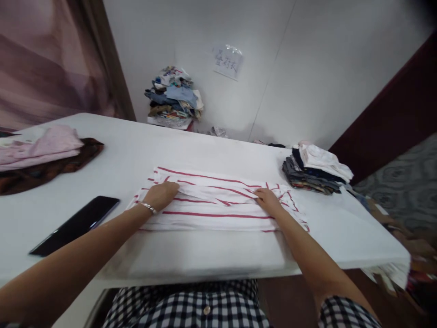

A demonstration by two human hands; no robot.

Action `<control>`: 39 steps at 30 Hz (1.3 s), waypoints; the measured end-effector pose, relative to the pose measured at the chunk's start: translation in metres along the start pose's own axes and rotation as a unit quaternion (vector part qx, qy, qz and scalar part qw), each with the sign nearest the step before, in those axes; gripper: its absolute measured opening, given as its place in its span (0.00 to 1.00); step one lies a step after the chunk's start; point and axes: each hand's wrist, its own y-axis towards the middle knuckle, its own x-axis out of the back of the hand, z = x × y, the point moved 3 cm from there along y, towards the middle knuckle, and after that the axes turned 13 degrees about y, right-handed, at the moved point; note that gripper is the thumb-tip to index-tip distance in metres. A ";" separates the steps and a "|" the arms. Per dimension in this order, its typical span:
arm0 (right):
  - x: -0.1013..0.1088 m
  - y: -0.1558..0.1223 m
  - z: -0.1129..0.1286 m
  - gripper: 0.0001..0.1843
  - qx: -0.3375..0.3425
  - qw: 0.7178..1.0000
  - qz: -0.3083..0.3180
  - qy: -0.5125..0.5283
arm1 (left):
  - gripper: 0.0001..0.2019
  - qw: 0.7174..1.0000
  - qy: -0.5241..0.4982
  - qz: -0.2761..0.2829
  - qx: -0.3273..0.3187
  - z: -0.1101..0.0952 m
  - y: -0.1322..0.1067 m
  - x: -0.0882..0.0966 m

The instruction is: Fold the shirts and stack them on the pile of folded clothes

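Observation:
A white garment with red stripes lies partly folded on the white table in front of me, its long side running left to right. Near its left end, my left hand, with a bracelet at the wrist, is closed on a fold of the cloth. My right hand pinches the same raised fold towards the right end. Between the hands the fold stretches slightly wrinkled. Loose striped edges show beyond both hands. What kind of garment it is, I cannot tell for sure.
A black phone lies left of the garment. Pink and dark clothes rest at the far left. A folded pile sits at the right, and a tall clothes stack stands behind the table. A sign hangs on the wall.

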 end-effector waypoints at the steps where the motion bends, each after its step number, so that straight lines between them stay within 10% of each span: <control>1: 0.001 -0.001 0.001 0.16 -0.009 1.000 -0.003 0.001 | 0.15 1.000 -0.006 0.000 -0.007 0.001 0.000 0.000; 8: 0.017 -0.005 0.009 0.32 -0.124 0.987 0.033 0.097 | 0.27 0.991 -0.116 0.060 -0.015 0.021 0.005 -0.011; 13: 0.031 0.006 0.004 0.23 -0.230 0.961 -0.003 0.155 | 0.32 0.963 -0.244 0.108 0.040 0.035 0.030 -0.012; 21: 0.020 0.021 0.004 0.12 -0.143 0.988 0.021 0.060 | 0.29 0.996 -0.012 0.088 -0.014 0.005 0.042 0.005; 31: 0.011 -0.024 0.012 0.10 0.008 0.994 -0.065 0.087 | 0.22 0.988 -0.100 -0.054 -0.107 0.005 0.028 -0.014; 39: 0.007 -0.028 0.008 0.14 -0.032 0.996 -0.081 0.031 | 0.28 0.986 -0.081 -0.006 -0.145 -0.012 0.036 -0.009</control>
